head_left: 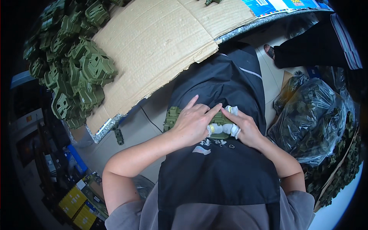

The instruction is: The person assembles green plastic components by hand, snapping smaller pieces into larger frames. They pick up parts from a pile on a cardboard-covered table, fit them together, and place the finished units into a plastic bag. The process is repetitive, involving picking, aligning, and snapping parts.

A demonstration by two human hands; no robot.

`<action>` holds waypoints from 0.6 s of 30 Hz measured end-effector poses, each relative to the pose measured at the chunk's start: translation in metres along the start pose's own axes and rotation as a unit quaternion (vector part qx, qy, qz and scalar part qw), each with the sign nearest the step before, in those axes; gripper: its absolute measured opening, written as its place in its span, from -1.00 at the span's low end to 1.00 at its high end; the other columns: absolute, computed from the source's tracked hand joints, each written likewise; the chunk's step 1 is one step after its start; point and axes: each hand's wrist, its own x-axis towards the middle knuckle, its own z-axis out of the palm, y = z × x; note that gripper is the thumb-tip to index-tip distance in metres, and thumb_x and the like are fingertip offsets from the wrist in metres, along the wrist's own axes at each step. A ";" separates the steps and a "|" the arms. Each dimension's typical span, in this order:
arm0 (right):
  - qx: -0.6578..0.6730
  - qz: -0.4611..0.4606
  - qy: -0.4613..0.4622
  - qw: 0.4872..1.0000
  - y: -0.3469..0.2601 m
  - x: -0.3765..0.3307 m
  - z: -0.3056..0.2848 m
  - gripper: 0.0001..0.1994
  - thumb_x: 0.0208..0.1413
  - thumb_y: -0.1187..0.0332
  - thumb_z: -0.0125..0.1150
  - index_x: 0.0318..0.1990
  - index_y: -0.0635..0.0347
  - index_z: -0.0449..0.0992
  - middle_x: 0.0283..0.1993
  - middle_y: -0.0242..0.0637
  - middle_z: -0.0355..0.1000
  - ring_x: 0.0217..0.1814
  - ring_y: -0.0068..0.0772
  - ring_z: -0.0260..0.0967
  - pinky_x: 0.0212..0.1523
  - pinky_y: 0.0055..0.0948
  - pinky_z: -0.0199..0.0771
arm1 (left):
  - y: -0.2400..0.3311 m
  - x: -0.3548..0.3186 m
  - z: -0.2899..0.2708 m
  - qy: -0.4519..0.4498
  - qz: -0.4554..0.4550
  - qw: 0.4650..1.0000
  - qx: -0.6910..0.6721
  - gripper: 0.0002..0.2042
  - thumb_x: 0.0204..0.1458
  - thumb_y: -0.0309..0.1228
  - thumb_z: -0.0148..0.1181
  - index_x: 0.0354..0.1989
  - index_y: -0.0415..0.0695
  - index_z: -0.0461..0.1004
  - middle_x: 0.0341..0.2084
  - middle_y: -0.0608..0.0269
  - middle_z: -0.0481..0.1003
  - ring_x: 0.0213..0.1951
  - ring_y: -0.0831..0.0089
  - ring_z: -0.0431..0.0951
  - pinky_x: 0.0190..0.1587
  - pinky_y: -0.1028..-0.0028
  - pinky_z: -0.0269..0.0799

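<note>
An olive-green moulded plastic toy part [173, 114] lies across my lap on a dark apron [218, 172]. My left hand [193, 120] grips it from above, with one finger raised and another reaching toward the right hand. At its other end my right hand [244, 124] is closed around the part. White wrappings cover several fingertips, and the tips of both hands come close together over the middle of the piece. Much of the part is hidden under my fingers. Whether a small tool is between them I cannot tell.
Cardboard [153, 50] covers the table ahead, its torn edge near my knees. A heap of green plastic parts [76, 69] is piled at its left. Clear plastic bags [314, 115] of parts stand at right. Another person's dark-clothed leg [306, 48] is at far right.
</note>
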 end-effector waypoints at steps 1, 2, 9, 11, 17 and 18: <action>0.033 0.011 0.000 0.999 0.003 0.001 0.000 -0.42 -0.16 0.60 0.12 0.16 0.24 0.31 0.04 0.03 0.35 0.07 0.00 0.33 0.10 -0.29 0.30 | -0.002 0.001 0.000 -0.005 0.007 1.000 -0.023 -0.29 -0.30 -0.63 0.10 0.21 -0.15 0.20 -0.36 0.11 0.41 -0.13 0.22 0.44 0.28 0.08 -0.04; 0.065 0.023 0.001 0.998 0.005 0.001 0.000 -0.43 -0.17 0.61 0.11 0.15 0.23 0.34 0.03 0.03 0.36 0.07 0.00 0.33 0.10 -0.30 0.29 | -0.004 0.002 0.000 -0.010 0.015 0.999 -0.046 -0.30 -0.30 -0.64 0.09 0.20 -0.15 0.21 -0.36 0.11 0.41 -0.13 0.22 0.44 0.28 0.09 -0.04; 0.086 0.035 0.024 0.995 0.011 0.004 0.008 -0.44 -0.17 0.59 0.15 0.13 0.17 0.38 0.02 0.00 0.37 0.07 -0.02 0.34 0.10 -0.33 0.29 | -0.005 0.007 -0.005 -0.062 -0.005 0.998 0.005 -0.33 -0.23 -0.52 0.19 0.20 -0.11 0.22 -0.30 0.10 0.39 -0.12 0.21 0.42 0.27 0.10 -0.03; 0.107 0.029 0.020 0.994 0.006 0.005 -0.003 -0.45 -0.13 0.55 0.19 0.13 0.14 0.38 0.03 -0.02 0.37 0.08 -0.06 0.34 0.10 -0.36 0.28 | 0.000 0.003 -0.018 0.012 0.027 0.999 0.027 -0.27 -0.24 -0.40 0.28 0.23 -0.10 0.18 -0.24 0.05 0.37 -0.06 0.15 0.39 0.26 0.07 -0.02; 0.111 0.007 -0.002 0.994 0.032 0.008 -0.037 -0.46 -0.08 0.43 0.26 0.15 0.18 0.35 0.10 -0.05 0.33 0.17 -0.09 0.27 0.20 -0.36 0.17 | -0.039 -0.046 -0.017 0.104 -0.106 0.933 -0.329 -0.09 -0.21 -0.25 0.39 0.33 -0.09 -0.04 0.17 -0.06 0.20 0.21 0.14 0.20 0.25 0.32 0.05; 0.065 0.010 -0.029 0.997 0.028 0.012 -0.045 -0.45 -0.09 0.42 0.27 0.15 0.19 0.34 0.12 -0.05 0.31 0.19 -0.06 0.25 0.21 -0.34 0.16 | -0.053 -0.050 0.008 0.133 -0.094 0.912 -0.377 -0.19 -0.15 -0.31 0.36 0.30 -0.10 0.04 0.19 0.07 0.21 0.23 0.28 0.20 0.24 0.39 0.08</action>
